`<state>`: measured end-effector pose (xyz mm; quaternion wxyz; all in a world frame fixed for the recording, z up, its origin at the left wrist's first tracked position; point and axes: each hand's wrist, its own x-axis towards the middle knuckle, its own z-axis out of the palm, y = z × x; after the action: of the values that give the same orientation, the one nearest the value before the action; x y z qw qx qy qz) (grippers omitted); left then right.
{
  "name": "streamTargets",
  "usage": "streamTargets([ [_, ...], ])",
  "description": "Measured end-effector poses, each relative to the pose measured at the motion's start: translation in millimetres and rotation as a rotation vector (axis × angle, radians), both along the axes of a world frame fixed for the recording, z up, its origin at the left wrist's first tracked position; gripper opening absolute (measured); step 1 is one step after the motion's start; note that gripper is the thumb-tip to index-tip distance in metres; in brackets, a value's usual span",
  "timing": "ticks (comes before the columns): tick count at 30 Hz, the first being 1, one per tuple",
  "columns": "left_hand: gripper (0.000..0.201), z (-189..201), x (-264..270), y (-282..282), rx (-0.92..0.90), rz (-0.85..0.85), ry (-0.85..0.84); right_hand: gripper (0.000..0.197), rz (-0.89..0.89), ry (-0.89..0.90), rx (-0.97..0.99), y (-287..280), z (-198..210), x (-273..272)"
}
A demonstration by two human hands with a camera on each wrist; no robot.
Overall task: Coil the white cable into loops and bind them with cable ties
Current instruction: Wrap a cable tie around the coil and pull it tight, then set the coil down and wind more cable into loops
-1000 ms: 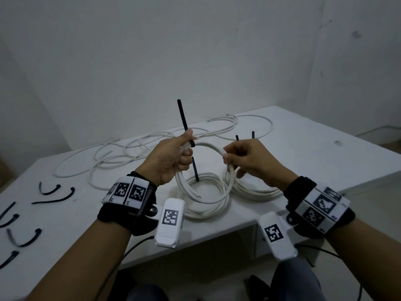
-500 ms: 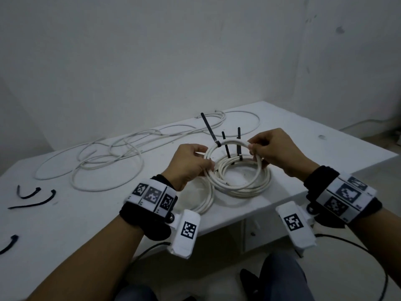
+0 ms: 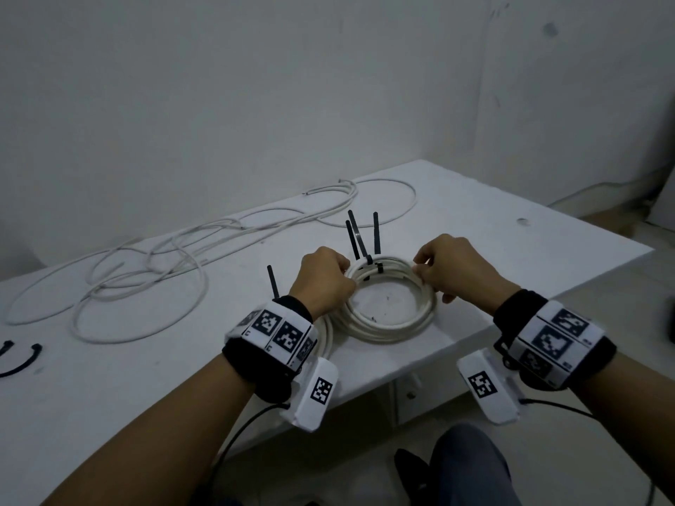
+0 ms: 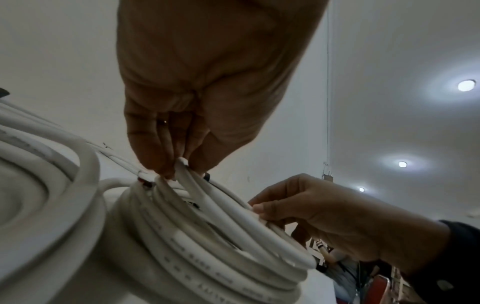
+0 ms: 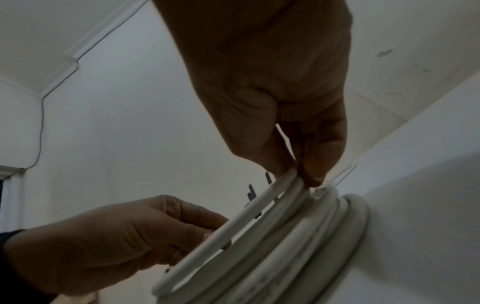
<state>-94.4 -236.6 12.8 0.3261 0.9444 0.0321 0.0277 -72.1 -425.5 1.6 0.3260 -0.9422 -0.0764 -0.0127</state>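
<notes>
White cable coil [image 3: 391,319] on white table [image 3: 511,257], left hand [image 3: 323,279] pinching strands at 9 o'clock, right hand [image 3: 453,272] pinching at 3, black cable ties [image 3: 359,242] upright at 12.

- Coil [image 3: 392,319] lies on the table [image 3: 511,257] at centre.
- Loose cable [image 3: 146,283] spreads toward ten o'clock.
- Spare ties [image 3: 22,359] lie at nine o'clock.

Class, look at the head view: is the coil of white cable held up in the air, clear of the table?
No. The coil lies flat on the white table, with both hands gripping its far loops.
</notes>
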Motion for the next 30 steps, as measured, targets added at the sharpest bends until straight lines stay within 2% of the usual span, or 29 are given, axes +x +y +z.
streamTargets([
  [4,0.024,-6.5,7.1,1.5,0.072,-0.040,-0.002,0.027,0.017,-0.014,-0.063,2.6,-0.7,2.2],
  [9,0.028,-11.0,11.2,2.1,0.108,-0.055,0.000,0.027,0.011,-0.014,-0.129,3.6,-2.6,4.2],
  [12,0.041,-5.8,8.2,5.6,0.080,-0.042,0.020,0.031,0.009,-0.003,-0.213,3.0,2.2,6.8],
  [14,0.032,2.7,6.1,12.4,0.058,-0.016,0.004,0.036,0.008,-0.049,-0.263,4.5,10.9,10.5],
  [15,0.018,8.4,5.3,17.9,0.042,-0.004,-0.013,0.035,0.015,-0.092,-0.257,6.9,16.5,13.0],
  [16,0.015,14.4,5.3,24.9,0.024,0.017,-0.029,0.033,0.031,-0.134,-0.236,11.3,23.1,15.5],
  [17,0.027,20.7,5.3,34.0,0.015,0.047,-0.044,0.029,0.057,-0.170,-0.210,17.8,30.3,17.3],
  [18,0.029,26.7,5.4,44.9,0.005,0.078,-0.055,0.025,0.093,-0.199,-0.183,26.5,37.8,18.7],
  [20,0.022,37.3,3.9,70.4,-0.006,0.124,-0.078,0.020,0.185,-0.223,-0.142,48.8,51.4,19.9],
  [24,0.019,41.5,-3.5,135.3,0.058,0.261,-0.073,0.017,0.391,-0.209,-0.179,110.9,66.2,20.8],
  [27,0.021,32.8,-15.5,186.7,0.162,0.330,0.022,0.015,0.534,-0.163,-0.250,163.9,68.3,21.9],
  [30,0.020,17.6,-26.2,233.7,0.322,0.337,0.184,0.014,0.631,-0.104,-0.317,218.0,67.1,25.8],
])
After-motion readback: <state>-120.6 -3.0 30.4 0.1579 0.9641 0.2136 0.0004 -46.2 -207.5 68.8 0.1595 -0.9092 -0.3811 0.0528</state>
